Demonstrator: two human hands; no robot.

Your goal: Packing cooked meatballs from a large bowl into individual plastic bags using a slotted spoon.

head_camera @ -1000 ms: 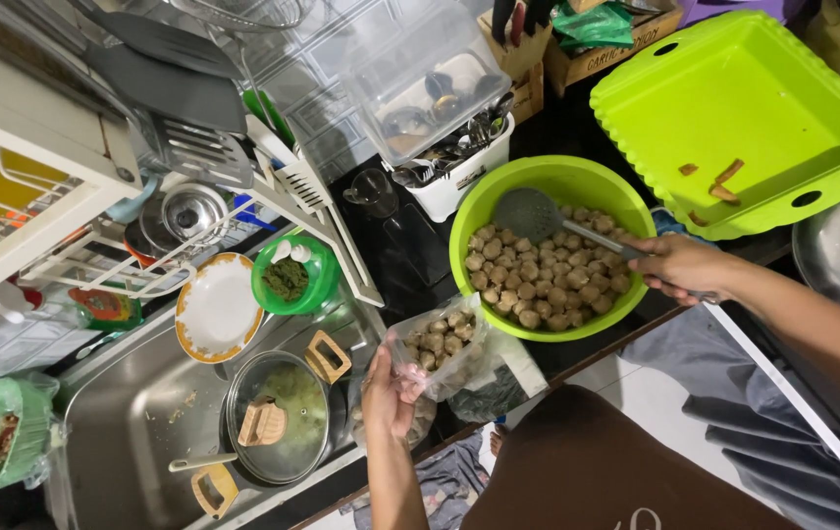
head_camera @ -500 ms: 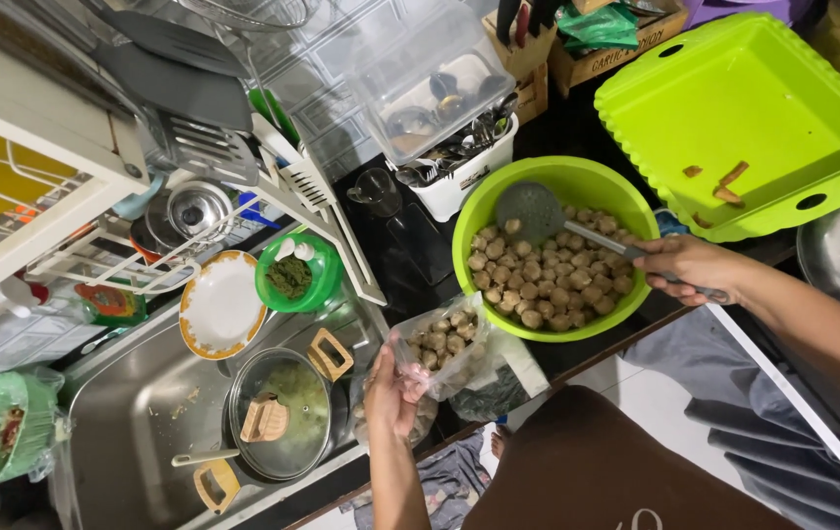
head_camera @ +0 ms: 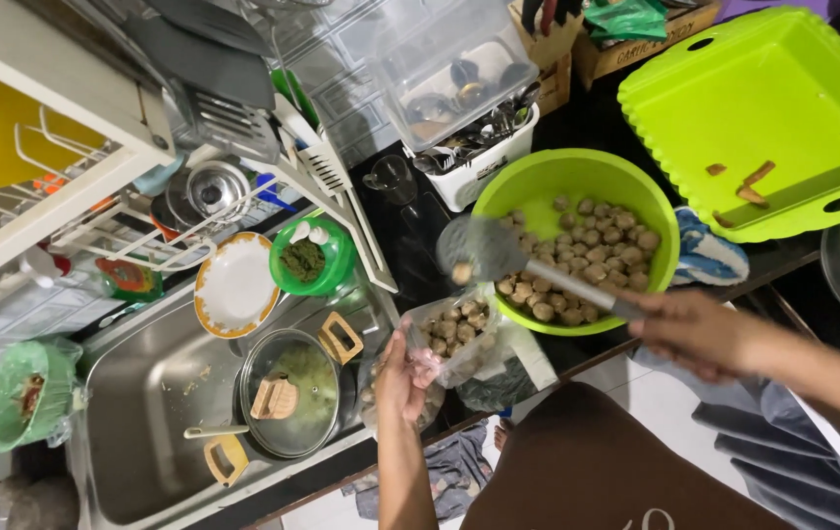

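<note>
The clear plastic bag (head_camera: 454,339) of meatballs sits at the table edge, at seven o'clock from the green bowl (head_camera: 577,177). The left hand (head_camera: 402,378) pinches its mouth open. The right hand (head_camera: 695,329), grip closed round a skimmer (head_camera: 484,250), holds the scoop just above the bag.
</note>
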